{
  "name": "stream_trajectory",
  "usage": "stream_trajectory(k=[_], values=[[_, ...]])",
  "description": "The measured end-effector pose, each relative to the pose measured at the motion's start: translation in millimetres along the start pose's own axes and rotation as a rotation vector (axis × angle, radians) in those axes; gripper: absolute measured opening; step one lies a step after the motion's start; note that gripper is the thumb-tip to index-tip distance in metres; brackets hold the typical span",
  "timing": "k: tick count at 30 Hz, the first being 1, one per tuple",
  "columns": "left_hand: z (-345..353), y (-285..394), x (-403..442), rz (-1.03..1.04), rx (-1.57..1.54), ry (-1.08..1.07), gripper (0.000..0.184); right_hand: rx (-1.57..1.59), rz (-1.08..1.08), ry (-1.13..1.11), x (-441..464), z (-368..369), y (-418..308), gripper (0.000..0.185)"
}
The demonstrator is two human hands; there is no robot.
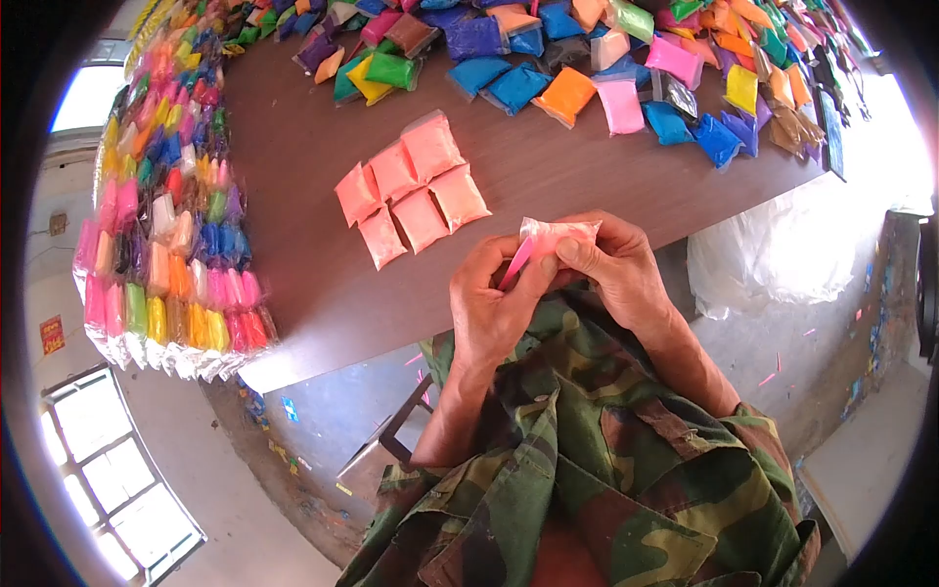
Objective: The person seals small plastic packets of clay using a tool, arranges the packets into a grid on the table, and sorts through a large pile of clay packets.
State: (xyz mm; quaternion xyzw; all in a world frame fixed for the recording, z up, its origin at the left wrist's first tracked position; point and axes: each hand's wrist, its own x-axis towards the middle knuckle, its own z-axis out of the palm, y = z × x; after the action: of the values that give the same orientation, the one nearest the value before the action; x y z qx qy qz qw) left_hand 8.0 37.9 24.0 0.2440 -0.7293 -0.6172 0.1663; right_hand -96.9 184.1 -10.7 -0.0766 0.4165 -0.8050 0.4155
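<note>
Close to the table's near edge, both hands hold a small clear packet (567, 233) with soft coral-pink filling. My left hand (494, 298) is closed, its thumb and fingers pinching the packet's left end. A narrow bright-pink strip (518, 262) sticks up between those same fingers; what it is exactly I cannot tell. At the other end, my right hand (624, 269) grips the packet, thumb pressed on its front. Several similar coral-pink packets (421, 217) lie close together in two rows on the table, up and left of my hands.
Packets of many colours (565, 96) are heaped along the far side of the brown table (303, 196). Bundled rows of colourful packets (176, 264) line its left edge. A clear plastic bag (773, 254) hangs at the right. Scraps lie on the floor (763, 362).
</note>
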Motion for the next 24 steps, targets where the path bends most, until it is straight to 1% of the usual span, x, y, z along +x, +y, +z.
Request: stream_trajectory(k=[4,7,10,12,13,15,16,19,20,23,24], values=[[-3.3,-10.0,1.3,-0.037,-0.044,0.016,0.016,-0.103,-0.031,0.004,0.3,4.1,2.1,0.029],[-0.4,-2.5,1.0,-0.055,0.115,0.059,0.015,-0.189,-0.036,0.067,-1.8,13.6,0.9,0.033],[0.5,-15.4,4.8,0.024,0.103,0.041,0.017,-0.257,-0.019,0.115,-1.5,10.9,0.6,0.036],[5.5,-13.4,5.3,-0.007,-0.014,0.073,0.018,-0.331,-0.008,0.131,-1.2,4.7,-5.8,0.038],[7.1,-11.6,5.4,-0.023,-0.072,0.090,0.019,-0.383,-0.088,0.153,-0.7,5.1,-8.2,0.037],[1.1,-7.3,6.4,-0.076,-0.015,0.144,0.022,-0.484,-0.250,0.195,1.5,6.1,-12.1,0.035],[-3.2,-6.2,6.8,-0.103,0.013,0.171,0.024,-0.811,-0.477,0.269,8.1,0.5,-10.1,0.033],[-16.2,-12.7,5.3,-0.036,0.051,0.157,0.026,-1.261,-0.964,0.362,25.1,-7.5,-18.0,0.035],[-19.9,-12.7,3.8,-0.041,0.086,0.147,0.028,-1.342,-0.980,0.335,24.7,-10.1,-18.1,0.041],[-26.2,-14.3,-1.9,-0.054,0.168,0.130,0.032,-1.680,-0.834,0.137,7.9,-4.2,-22.0,0.049],[-26.9,-16.6,-4.0,-0.056,0.179,0.135,0.031,-1.690,-0.756,0.080,1.6,-20.7,-5.3,0.065]])
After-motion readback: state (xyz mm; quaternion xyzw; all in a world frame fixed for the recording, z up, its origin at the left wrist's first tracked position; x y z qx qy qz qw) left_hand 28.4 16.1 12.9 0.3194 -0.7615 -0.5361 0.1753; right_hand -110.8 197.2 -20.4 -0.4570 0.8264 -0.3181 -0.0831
